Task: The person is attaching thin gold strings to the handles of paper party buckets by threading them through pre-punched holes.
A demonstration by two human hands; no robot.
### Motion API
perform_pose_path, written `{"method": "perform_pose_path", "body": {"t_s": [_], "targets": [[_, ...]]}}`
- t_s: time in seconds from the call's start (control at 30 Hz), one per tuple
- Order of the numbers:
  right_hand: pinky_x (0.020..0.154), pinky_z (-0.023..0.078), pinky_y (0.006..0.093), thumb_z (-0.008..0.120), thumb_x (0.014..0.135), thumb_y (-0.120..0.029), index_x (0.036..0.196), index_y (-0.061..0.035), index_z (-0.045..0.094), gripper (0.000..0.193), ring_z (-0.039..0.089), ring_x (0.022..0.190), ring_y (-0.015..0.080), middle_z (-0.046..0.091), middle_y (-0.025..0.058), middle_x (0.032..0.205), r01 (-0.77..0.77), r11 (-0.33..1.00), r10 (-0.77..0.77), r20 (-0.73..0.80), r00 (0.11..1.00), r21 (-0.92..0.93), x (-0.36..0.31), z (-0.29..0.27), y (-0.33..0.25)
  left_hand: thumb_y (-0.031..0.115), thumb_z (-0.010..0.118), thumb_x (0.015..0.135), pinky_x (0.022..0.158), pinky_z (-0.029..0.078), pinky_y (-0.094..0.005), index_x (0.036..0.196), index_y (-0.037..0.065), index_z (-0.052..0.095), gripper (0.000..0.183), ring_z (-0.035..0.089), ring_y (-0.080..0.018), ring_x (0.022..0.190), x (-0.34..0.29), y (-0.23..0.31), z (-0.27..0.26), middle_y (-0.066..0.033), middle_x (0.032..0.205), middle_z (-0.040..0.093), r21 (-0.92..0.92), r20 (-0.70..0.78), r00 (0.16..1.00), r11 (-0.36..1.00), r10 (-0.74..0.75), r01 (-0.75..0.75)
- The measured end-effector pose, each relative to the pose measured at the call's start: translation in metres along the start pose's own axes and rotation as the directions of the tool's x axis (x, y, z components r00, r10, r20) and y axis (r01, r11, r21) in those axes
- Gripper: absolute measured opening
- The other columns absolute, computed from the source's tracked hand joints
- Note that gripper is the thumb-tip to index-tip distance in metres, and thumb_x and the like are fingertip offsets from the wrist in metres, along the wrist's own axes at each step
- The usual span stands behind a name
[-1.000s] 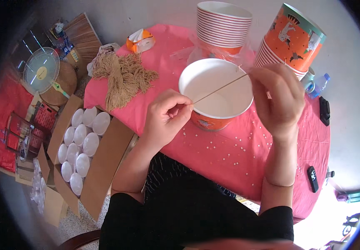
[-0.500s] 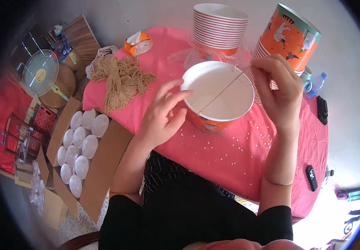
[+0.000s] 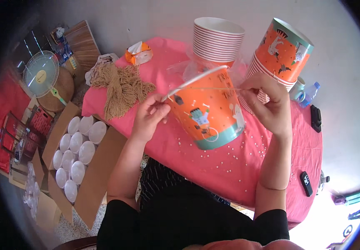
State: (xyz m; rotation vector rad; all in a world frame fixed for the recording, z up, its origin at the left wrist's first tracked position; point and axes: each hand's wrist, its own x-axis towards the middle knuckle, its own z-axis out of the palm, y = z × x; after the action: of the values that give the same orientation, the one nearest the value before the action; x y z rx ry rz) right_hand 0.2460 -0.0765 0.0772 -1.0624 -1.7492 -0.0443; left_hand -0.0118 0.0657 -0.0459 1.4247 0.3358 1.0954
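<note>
An orange paper bucket [image 3: 205, 110] with a teal base band and printed figures is tilted over the table, its white rim toward the upper left. My left hand [image 3: 150, 114] pinches that rim at its left end. A thin tan cord [image 3: 205, 88] stretches across the upper side of the bucket, from near my left fingertips to my right hand [image 3: 269, 102]. Thumb and forefinger of the right hand are closed on the cord's end. Inside the bucket is hidden from view.
A pink-covered table [image 3: 163, 141] bears a bundle of tan cords [image 3: 121, 89], an orange tissue pack [image 3: 138, 53], a white-rimmed bucket stack [image 3: 218, 39], and an orange bucket stack [image 3: 284, 50]. Small white dots are scattered near me. A carton [image 3: 101, 166] of clear cups stands at left.
The bucket has gone from upright to tilted, now showing its printed side. My left hand has closed on its rim; the right hand has moved slightly left and down with the cord.
</note>
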Motion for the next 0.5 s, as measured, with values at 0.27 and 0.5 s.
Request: {"method": "perform_pose_path", "body": {"t_s": [0.27, 0.5], "targets": [[0.06, 0.049, 0.0282, 0.08, 0.069, -0.01, 0.106, -0.0041, 0.064, 0.041, 0.06, 0.068, 0.0167, 0.061, 0.0067, 0.083, -0.022, 0.998, 0.007, 0.286, 0.958, 0.05, 0.002, 0.007, -0.01, 0.021, 0.064, 0.093, 0.058, 0.042, -0.0208, 0.108, 0.01, 0.06, 0.019, 0.053, -0.0049, 0.069, 0.007, -0.011, -0.017, 0.0042, 0.083, 0.06, -0.407, -0.068, 0.977, 0.9, -0.202, 0.157], [0.059, 0.045, 0.026, 0.075, 0.069, 0.002, 0.109, -0.0005, 0.062, 0.042, 0.056, 0.071, 0.013, 0.06, 0.0061, 0.093, -0.021, 1.0, 0.027, 0.311, 0.95, -0.023, 0.003, 0.011, -0.016, 0.02, 0.059, 0.095, 0.061, 0.044, -0.0194, 0.112, 0.013, 0.06, 0.019, 0.057, -0.0064, 0.069, 0.012, -0.038, -0.014, 0.0011, 0.09, 0.064, -0.497, -0.033, 0.898, 0.787, -0.438, 0.366]]}}
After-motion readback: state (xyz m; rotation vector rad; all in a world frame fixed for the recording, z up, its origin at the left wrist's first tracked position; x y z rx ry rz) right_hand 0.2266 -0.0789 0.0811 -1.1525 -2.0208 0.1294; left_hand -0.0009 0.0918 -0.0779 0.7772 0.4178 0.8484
